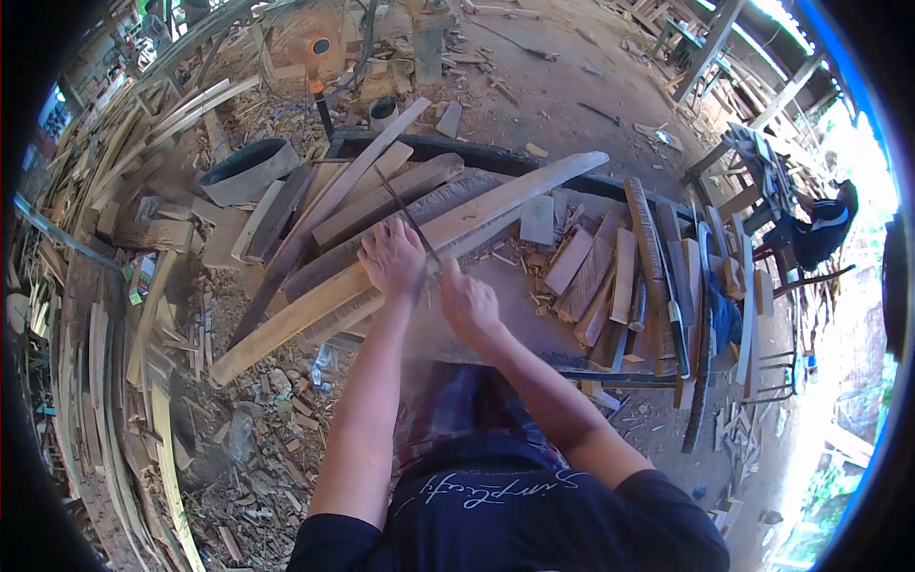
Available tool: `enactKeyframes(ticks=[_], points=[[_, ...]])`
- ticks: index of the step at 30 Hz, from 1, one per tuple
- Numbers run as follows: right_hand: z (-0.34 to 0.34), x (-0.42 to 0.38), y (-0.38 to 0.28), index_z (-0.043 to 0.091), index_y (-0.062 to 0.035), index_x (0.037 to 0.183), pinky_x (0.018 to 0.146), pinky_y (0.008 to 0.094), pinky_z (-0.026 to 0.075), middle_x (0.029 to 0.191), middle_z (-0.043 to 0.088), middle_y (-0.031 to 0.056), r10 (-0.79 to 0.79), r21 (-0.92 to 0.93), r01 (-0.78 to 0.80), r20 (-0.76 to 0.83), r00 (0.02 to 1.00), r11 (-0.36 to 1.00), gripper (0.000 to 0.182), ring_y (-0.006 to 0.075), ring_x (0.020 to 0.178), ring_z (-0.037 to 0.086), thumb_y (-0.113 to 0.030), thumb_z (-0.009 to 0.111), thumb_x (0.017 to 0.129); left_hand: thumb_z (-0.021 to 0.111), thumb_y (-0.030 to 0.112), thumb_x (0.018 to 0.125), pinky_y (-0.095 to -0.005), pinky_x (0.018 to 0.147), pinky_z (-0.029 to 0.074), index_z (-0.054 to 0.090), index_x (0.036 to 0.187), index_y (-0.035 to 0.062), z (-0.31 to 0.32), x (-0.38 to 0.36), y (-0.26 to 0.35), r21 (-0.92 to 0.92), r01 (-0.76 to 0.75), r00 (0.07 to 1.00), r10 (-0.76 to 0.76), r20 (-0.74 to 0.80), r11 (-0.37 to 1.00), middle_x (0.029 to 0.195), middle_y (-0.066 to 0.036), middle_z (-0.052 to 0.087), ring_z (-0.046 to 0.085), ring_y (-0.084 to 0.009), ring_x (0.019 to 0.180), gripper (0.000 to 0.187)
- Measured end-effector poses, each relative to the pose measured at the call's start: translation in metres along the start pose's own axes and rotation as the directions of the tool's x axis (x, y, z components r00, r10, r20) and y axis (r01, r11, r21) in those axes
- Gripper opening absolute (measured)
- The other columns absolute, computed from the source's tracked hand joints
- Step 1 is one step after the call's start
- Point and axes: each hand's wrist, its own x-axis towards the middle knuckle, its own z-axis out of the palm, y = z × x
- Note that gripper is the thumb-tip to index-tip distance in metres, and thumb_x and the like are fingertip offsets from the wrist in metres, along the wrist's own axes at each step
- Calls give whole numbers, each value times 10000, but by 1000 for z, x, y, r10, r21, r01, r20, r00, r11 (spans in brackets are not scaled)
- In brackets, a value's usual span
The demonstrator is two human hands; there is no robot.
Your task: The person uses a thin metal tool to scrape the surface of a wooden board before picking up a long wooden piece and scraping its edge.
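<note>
My left hand [393, 255] lies over a long light-brown beam [519, 197], its fingers spread toward the darker timber behind. Close beside it on the right, my right hand [469, 303] is closed around the near end of a thin dark tool [404, 210]. The tool slants up and left across the beam, past my left fingers; its grip is hidden in my right hand. Under and behind the light beam lie more long pieces, among them a dark squared timber [381, 202].
Short wood blocks [570, 262] and a curved dark bar [702, 334] lie on the table's right side. A bucket-like container [250, 172] and an orange fan-like object [316, 59] stand beyond. A person [822, 229] sits at far right. Scrap covers the ground.
</note>
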Motion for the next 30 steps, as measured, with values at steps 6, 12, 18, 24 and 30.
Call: enactKeyframes(ticks=[6,12,18,24,30], points=[[0,-4,4,416,-73,1014,625,507,510,684,640,217,-10,-18,11,16,1000,1000,132,402,678,656,-150,462,918,527,290,898,-471,738,447,588,863,131,1,1,1,35,24,1000,-24,-8,999,919,-101,590,580,-321,896,173],[-7,-7,-6,432,-74,1000,651,524,509,696,639,235,69,-26,-68,70,995,997,129,413,719,660,-186,467,945,526,268,874,-475,715,458,613,852,126,6,-1,-3,-2,8,1000,-8,-26,1000,889,-98,609,590,-326,849,168],[-4,-2,0,432,-73,1068,660,539,503,738,648,242,-23,-16,24,34,999,1000,166,423,708,652,-196,440,956,539,271,859,-478,694,448,618,866,135,7,0,-2,-18,-1,996,-1,-93,1000,873,-99,598,580,-323,814,158],[-8,-21,-2,424,-70,1072,655,541,504,728,645,236,58,-57,-53,80,995,997,168,419,709,652,-175,440,942,539,280,869,-479,734,423,607,819,122,7,-4,-3,-94,15,997,-22,-72,995,899,-109,594,563,-329,857,179],[-4,-3,3,412,-45,1040,645,538,507,723,652,222,-59,-96,63,38,998,993,184,424,705,654,-204,450,955,551,266,859,-475,718,418,612,826,122,4,-3,-3,-78,-4,992,-6,-125,997,875,-111,572,555,-327,822,159]])
